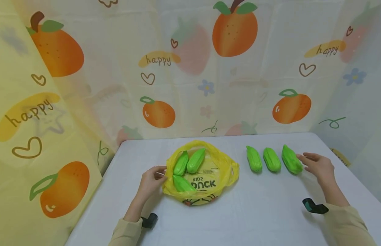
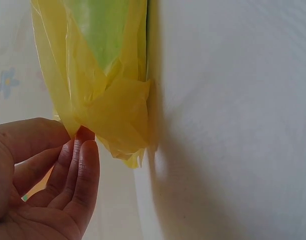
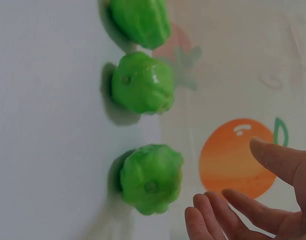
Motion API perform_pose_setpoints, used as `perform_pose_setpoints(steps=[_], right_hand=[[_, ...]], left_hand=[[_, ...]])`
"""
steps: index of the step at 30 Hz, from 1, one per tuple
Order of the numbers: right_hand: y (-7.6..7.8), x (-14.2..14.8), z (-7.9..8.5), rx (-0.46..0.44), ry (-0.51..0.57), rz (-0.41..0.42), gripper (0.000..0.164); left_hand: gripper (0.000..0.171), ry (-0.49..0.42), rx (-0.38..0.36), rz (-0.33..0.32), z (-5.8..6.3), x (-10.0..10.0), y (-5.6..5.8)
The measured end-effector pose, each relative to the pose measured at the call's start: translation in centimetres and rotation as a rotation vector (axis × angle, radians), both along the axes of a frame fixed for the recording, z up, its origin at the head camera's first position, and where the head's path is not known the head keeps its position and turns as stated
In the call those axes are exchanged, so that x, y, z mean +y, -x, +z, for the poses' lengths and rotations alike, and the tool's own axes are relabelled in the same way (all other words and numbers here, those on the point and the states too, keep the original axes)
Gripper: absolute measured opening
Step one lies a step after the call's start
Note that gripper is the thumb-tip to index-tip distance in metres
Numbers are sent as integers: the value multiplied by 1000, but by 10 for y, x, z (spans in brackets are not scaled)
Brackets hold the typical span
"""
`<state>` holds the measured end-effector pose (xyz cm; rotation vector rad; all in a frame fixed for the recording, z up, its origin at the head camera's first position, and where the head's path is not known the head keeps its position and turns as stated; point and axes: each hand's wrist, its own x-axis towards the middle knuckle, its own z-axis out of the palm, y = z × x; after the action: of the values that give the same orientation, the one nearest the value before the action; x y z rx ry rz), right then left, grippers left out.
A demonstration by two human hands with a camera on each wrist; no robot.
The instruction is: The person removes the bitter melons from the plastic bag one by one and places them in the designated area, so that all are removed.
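Note:
A yellow plastic bag (image 1: 227, 172) lies spread with its mouth open on the table. Three green ribbed gourds (image 1: 196, 160), pointed at one end, are inside it. My left hand (image 1: 150, 182) pinches the bag's left edge between thumb and fingers, as the left wrist view confirms. To the right, three more such gourds stand in a row: a left one (image 1: 254, 159), a middle one (image 1: 272, 160) and a right one (image 1: 291, 160). Beside the right one, my right hand (image 1: 322, 169) hovers with fingers loosely spread. In the right wrist view, a gap separates that hand from the gourd (image 3: 152, 180).
A white table (image 1: 239, 218) carries everything. Behind it and at the sides hangs a curtain (image 1: 255, 75) printed with oranges, hearts and "happy". Dark wrist cameras sit at both cuffs, the right one (image 1: 314, 206) just above the tabletop.

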<state>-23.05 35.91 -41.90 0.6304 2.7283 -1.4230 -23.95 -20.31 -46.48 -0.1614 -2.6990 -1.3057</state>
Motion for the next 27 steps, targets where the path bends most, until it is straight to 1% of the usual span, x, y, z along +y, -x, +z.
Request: perform_pose_setpoints(steps=[5, 10, 14, 17, 21, 27], right_hand=[[-5, -16, 10, 51, -22, 27, 81], [-6, -31, 13, 77, -29, 32, 79], [-7, -45, 14, 116, -41, 48, 75], [-6, -55, 15, 141, -57, 60, 75], [-4, -68, 13, 173, -83, 95, 73], [0, -90, 12, 232, -100, 166, 64]], left_hand=[[38, -1, 0, 1, 0, 0, 0], [38, 0, 2, 5, -2, -1, 0], [37, 0, 4, 5, -2, 0, 1], [37, -2, 8, -1, -2, 1, 1], [37, -4, 11, -8, -1, 2, 0], [37, 2, 22, -8, -2, 2, -1]])
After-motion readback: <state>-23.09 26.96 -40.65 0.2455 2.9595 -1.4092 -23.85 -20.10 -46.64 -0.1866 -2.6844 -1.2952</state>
